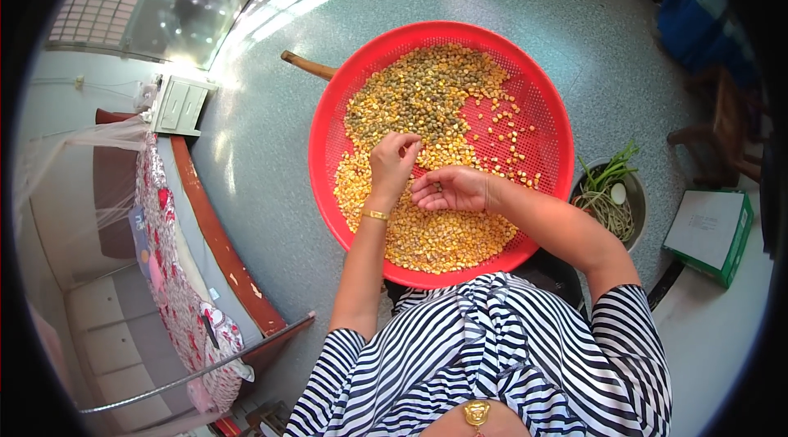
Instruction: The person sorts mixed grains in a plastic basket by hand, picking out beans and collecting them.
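Head view. I locate the red basket (535, 105) at the centre of the frame: round, shallow, with a perforated wall. It carries the work material in two zones. Yellow corn kernels (447, 248) cover the lower and left part; darker, greenish-brown grains (410, 105), mixed with yellow, cover the upper part. Loose kernels lie scattered over the bare mesh at the right.

I read the left grip (392, 160) slightly left of the basket's middle, above the grains. Its fingers are curled in and the tips are drawn together with the thumb; I cannot tell whether a grain sits between them. A gold bracelet (375, 214) encircles that wrist.

I read the right grip (455, 188) just beside it, to the right and lower. It is palm up and loosely cupped, fingers pointing left, not closed; a small dark grain appears to lie in it.

The basket's lower edge meets the striped shirt (484, 347). Right of the basket, a bowl (643, 215) holds green stalks (611, 178). A green box (735, 252) with a pale top is at the right. A bed (168, 289) with a floral cover occupies the lower left.
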`<state>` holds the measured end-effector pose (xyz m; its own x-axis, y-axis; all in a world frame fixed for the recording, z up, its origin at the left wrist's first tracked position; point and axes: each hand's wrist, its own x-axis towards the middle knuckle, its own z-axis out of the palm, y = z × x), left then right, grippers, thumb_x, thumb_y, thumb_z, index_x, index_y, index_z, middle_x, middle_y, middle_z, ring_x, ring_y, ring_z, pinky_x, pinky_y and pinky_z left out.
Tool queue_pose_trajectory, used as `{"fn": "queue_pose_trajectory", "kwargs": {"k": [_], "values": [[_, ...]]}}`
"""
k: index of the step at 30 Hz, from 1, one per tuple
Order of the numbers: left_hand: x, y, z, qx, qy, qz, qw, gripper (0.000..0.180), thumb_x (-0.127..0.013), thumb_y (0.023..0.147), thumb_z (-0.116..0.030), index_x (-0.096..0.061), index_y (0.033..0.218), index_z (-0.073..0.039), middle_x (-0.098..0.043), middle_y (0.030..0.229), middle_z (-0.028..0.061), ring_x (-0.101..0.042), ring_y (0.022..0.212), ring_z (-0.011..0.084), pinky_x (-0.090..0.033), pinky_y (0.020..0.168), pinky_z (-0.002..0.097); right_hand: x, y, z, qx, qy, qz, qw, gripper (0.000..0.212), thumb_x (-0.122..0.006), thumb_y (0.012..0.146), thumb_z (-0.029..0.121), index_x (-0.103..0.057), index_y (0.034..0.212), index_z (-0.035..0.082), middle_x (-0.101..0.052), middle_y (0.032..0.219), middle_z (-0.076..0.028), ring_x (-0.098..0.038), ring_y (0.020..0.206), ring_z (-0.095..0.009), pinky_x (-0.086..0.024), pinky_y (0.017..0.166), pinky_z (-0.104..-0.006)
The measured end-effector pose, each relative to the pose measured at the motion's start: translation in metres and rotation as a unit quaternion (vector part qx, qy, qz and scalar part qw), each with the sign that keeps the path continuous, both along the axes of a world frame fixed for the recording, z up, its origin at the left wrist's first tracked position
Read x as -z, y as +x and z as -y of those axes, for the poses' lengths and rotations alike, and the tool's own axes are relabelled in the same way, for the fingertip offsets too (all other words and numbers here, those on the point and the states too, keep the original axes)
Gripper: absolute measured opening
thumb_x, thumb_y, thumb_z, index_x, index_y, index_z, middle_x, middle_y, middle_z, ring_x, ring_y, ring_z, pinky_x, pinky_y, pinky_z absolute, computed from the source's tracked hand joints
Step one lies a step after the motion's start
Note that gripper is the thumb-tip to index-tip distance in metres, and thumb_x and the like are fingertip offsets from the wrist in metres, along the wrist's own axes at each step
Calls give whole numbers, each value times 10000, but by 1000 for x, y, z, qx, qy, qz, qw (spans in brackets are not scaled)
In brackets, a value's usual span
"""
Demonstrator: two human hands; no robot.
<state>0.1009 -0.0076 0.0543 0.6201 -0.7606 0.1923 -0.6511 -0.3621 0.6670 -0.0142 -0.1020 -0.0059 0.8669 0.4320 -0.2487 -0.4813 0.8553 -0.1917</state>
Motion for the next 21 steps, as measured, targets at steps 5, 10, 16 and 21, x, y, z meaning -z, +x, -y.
{"fn": "queue_pose_trajectory", "kwargs": {"k": [5, 10, 16, 21], "values": [[22, 6, 13, 25, 43, 37, 998, 107, -628, 721, -125, -640, 795, -49, -565, 707, 85, -566, 614, 203, -451, 568, 305, -4, -2, 2, 1, -25, -1, 1000, 288, -403, 898, 184, -514, 1018, -53, -585, 942, -139, -590, 869, -204, -497, 790, -299], [24, 1, 21, 32, 68, 69, 995, 104, -635, 715, -132, -632, 768, -42, -561, 699, 84, -566, 607, 208, -455, 568, 313, -6, -3, 3, -2, -47, -3, 999, 259, -419, 882, 155, -534, 980, -54, -600, 889, -128, -602, 809, -193, -509, 747, -286], [25, 0, 21, 45, 61, 99, 992, 105, -630, 714, -135, -627, 766, -43, -560, 699, 82, -562, 603, 208, -453, 568, 316, -5, -2, 2, -14, -55, 4, 998, 260, -422, 880, 162, -533, 979, -51, -601, 883, -128, -605, 791, -188, -511, 736, -283], [14, -3, -1, -28, 35, -36, 998, 105, -627, 741, -111, -639, 816, -39, -580, 705, 50, -553, 600, 131, -440, 554, 251, -2, -1, 1, -8, -27, -3, 1000, 277, -418, 893, 193, -520, 994, -44, -595, 901, -137, -601, 814, -198, -509, 746, -293]]}}
